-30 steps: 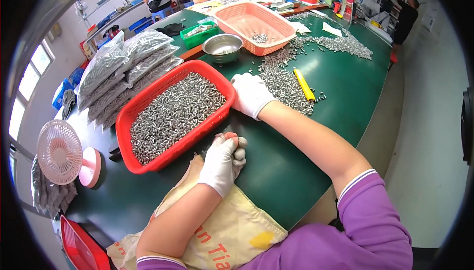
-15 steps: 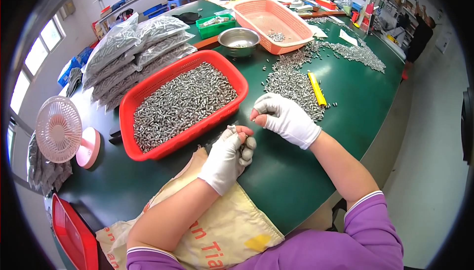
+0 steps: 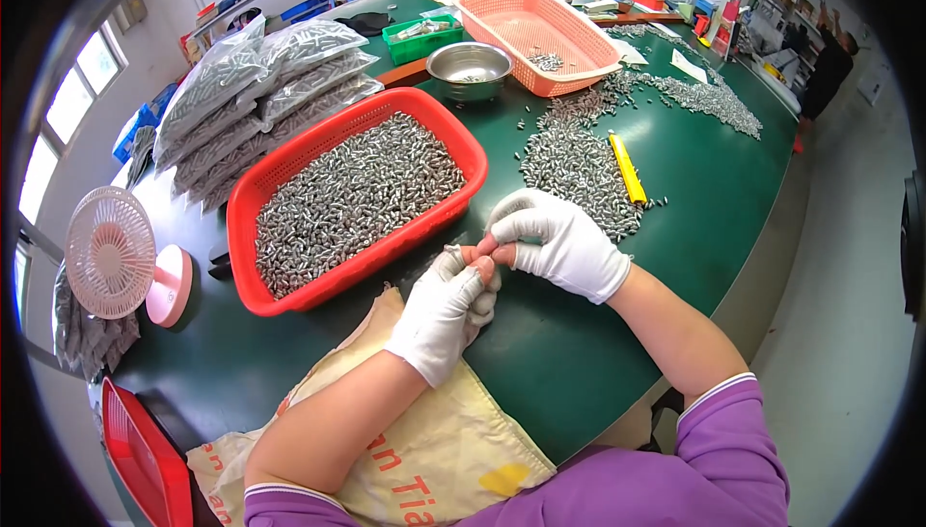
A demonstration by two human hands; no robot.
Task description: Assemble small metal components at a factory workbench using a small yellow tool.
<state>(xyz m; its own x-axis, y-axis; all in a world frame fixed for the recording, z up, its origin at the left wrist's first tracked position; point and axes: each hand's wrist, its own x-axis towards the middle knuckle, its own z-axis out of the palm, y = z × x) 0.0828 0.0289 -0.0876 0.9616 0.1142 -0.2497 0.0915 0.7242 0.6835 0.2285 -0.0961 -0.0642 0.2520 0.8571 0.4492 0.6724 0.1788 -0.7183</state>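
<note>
My left hand, in a white glove with bare fingertips, is closed in a pinch above the cloth sack. My right hand, gloved the same way, pinches too, and its fingertips meet those of the left. Whatever lies between the fingertips is too small and covered to make out. Just beyond the left hand stands a red plastic basket filled with small silvery metal pieces. A loose pile of similar metal pieces lies beyond the right hand, with a yellow strip-like tool along its edge.
Bulging clear bags are stacked at the left, near a pink fan. Farther back are a steel bowl, a green box and a pale pink basket. An empty-looking red tray sits lower left. Other people are in the background.
My right hand has moved left, bringing its fingertips from apart to touching those of my left hand. The left thumb has come down over the fingers, which showed rounded silvery pieces before.
</note>
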